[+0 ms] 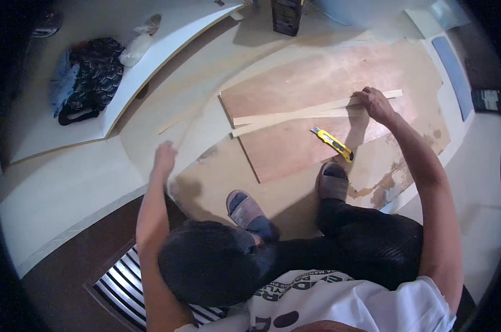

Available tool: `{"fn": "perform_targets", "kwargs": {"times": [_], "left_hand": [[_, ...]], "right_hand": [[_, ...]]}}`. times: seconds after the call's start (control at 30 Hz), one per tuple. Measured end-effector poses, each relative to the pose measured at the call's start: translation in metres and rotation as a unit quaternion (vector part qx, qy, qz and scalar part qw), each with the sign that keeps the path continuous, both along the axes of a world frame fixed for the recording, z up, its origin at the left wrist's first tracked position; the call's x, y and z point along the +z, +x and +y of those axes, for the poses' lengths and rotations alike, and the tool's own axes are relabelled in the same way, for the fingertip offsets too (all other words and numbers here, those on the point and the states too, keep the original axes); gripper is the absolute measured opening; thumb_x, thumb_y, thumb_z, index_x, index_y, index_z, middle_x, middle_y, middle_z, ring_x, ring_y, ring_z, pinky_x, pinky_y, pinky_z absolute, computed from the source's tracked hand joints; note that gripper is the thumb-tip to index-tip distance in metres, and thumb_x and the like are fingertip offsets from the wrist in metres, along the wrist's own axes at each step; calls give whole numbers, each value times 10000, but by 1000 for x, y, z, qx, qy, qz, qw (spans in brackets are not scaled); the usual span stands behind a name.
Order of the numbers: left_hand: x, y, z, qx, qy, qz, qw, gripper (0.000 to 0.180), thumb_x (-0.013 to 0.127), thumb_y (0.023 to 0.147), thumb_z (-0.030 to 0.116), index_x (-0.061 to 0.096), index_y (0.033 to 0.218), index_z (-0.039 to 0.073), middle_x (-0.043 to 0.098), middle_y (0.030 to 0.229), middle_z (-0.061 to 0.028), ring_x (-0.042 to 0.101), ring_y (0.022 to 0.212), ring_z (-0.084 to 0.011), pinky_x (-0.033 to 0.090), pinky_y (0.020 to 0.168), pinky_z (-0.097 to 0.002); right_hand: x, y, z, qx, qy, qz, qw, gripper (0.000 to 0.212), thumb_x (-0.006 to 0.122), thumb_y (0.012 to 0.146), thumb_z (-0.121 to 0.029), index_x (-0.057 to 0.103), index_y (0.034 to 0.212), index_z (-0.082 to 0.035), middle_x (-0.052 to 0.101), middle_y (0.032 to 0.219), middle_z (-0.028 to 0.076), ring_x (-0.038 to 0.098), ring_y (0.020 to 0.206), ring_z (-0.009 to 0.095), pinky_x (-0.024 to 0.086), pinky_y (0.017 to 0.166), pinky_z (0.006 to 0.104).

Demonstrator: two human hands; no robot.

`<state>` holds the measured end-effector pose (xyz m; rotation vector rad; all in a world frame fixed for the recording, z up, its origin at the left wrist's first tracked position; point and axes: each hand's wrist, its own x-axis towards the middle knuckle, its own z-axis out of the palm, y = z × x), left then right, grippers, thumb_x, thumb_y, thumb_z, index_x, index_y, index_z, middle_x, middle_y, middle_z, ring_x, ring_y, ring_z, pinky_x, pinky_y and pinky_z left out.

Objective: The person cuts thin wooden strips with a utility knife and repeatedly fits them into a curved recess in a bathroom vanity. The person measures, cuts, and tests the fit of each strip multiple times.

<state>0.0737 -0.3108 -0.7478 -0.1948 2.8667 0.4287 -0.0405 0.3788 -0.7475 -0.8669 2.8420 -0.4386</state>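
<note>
pale strips (317, 112): two are lying on a reddish board (317, 144), crossing at a narrow angle.
long axis: the strips are running mostly left to right, the right ends pointing slightly away from the person.
strip ends: on the left they are spreading apart near the board's left edge; on the right, one is reaching past the hand.
right hand (374, 104): is closing its bent fingers on the strips, toward their right ends.
left hand (164, 157): is hovering left of the board, well apart from the strips; it is showing blurred, so its grip cannot be told.
yellow knife (333, 145): is lying near the board's near edge, its blade end pointing left and away from the person.
slippers (334, 181): are resting on the person's feet, the right one just beside the knife.
dark bag (98, 74): is sitting on a white panel (170, 36), far left.
</note>
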Motion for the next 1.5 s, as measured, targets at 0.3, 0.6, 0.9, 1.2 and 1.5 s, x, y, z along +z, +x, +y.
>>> {"fn": "perform_targets", "kwargs": {"times": [0.3, 0.6, 0.9, 1.2, 1.5], "left_hand": [[84, -62, 105, 40, 375, -198, 905, 268, 525, 917, 110, 608, 1131, -30, 632, 820, -51, 596, 660, -107, 505, 578, -259], [85, -78, 125, 18, 309, -211, 927, 246, 562, 904, 135, 638, 1077, -22, 652, 779, -61, 583, 614, -102, 499, 604, -260], [-22, -8, 1, -46, -95, 98, 990, 269, 588, 871, 160, 637, 1059, -26, 659, 898, -171, 637, 741, -205, 516, 716, -325], [81, -86, 109, 182, 393, -159, 887, 432, 596, 920, 323, 566, 1199, -6, 641, 1047, -134, 641, 803, -205, 561, 624, -328], [239, -214, 250, 34, 623, 69, 779, 496, 477, 985, 345, 445, 1274, -57, 613, 1037, -158, 654, 883, -258, 602, 621, -330]], "right_hand": [[1, 3, 19, -68, -4, -22, 997, 301, 469, 821, -77, 614, 1076, -11, 608, 974, 195, 583, 943, 385, 468, 846, 434], [8, -1, -34, 29, -4, 75, 997, 274, 539, 821, -125, 616, 1079, -74, 598, 1031, 141, 565, 1014, 325, 438, 894, 416], [-7, 29, -76, 33, 51, -158, 986, 361, 557, 789, -60, 593, 1145, -108, 589, 1078, 136, 603, 970, 326, 522, 815, 409], [93, -55, -84, 60, -127, -492, 859, 101, 663, 743, -67, 632, 820, -8, 609, 666, 23, 578, 570, 117, 452, 468, 299], [141, -65, -191, 15, -360, -248, 899, 240, 639, 891, -230, 619, 803, -7, 572, 639, 8, 489, 590, 78, 412, 526, 284]]}}
